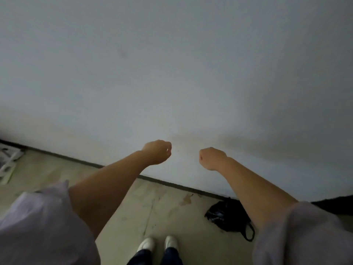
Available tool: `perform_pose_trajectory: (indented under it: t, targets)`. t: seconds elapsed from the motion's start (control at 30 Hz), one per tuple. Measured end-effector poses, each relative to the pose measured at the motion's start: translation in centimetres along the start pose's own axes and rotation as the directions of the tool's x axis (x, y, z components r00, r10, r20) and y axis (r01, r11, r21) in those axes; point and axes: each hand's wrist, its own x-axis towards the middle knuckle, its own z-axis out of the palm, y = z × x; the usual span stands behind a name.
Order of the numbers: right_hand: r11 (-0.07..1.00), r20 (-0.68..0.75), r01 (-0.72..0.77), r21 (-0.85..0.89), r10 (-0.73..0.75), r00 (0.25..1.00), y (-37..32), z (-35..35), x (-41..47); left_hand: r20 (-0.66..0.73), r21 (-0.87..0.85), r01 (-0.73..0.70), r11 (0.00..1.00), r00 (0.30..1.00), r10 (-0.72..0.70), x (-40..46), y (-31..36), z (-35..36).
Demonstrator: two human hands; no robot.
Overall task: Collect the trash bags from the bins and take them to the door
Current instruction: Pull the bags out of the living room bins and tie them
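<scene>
A: What fills most of the view?

B: A plain pale wall (172, 64), straight ahead of both hands. Below them runs the beige floor (118, 197), stained in places, with a dark baseboard (172, 183) where it meets the wall.

A: And the arms?

B: Both are stretched forward, bare from the elbow, with light rolled sleeves (38, 226) nearest the camera. The left hand (157, 152) is curled into a loose fist with nothing in it. The right hand (212, 157) is also closed into a fist, and it holds nothing either. The two hands are near each other, apart, at about the same height.

A: Where is the trash bag?

B: A black trash bag (227, 217) lies on the floor below the right hand, under that forearm, close to the baseboard, its loop handle trailing toward the camera. Neither hand touches it.

A: Anything smaller?

B: White shoes (158, 243) below and between the hands, and a white slatted object (8, 165) on the floor far off to the left of the left hand; I cannot tell what it is.
</scene>
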Motion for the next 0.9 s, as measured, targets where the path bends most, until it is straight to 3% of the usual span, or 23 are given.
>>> perform_pose_trajectory:
  t: [0.1, 0.23, 0.37, 0.5, 0.67, 0.9]
  targets:
    - [0.988, 0.035, 0.131, -0.082, -0.129, 0.991, -5.7, -0.9, 2.2, -0.045, -0.100, 0.196, 0.975, 0.978, -0.202, -3.9, -4.7, 0.5]
    - [0.924, 0.086, 0.307, -0.230, -0.295, 0.952, -14.4, -0.8, 4.2, -0.080, -0.281, 0.406, 0.870, 0.893, -0.442, -11.3, -10.3, 1.9]
    - [0.778, 0.163, 0.505, -0.374, -0.481, 0.861, -25.0, 0.6, 4.0, -0.084, -0.423, 0.568, 0.705, 0.751, -0.655, -21.4, -15.6, 4.2]
    - [0.586, 0.236, 0.653, -0.480, -0.631, 0.739, -37.2, 3.8, 0.9, -0.041, -0.524, 0.700, 0.485, 0.548, -0.836, -33.0, -20.3, 7.7]
    - [0.350, 0.337, 0.782, -0.516, -0.757, 0.560, -51.2, 10.2, -5.7, 0.082, -0.610, 0.765, 0.207, 0.320, -0.944, -46.5, -24.5, 14.4]
    - [0.129, 0.444, 0.838, -0.531, -0.799, 0.405, -66.4, 18.5, -14.7, 0.155, -0.708, 0.706, 0.005, 0.162, -0.974, -61.3, -30.2, 21.0]
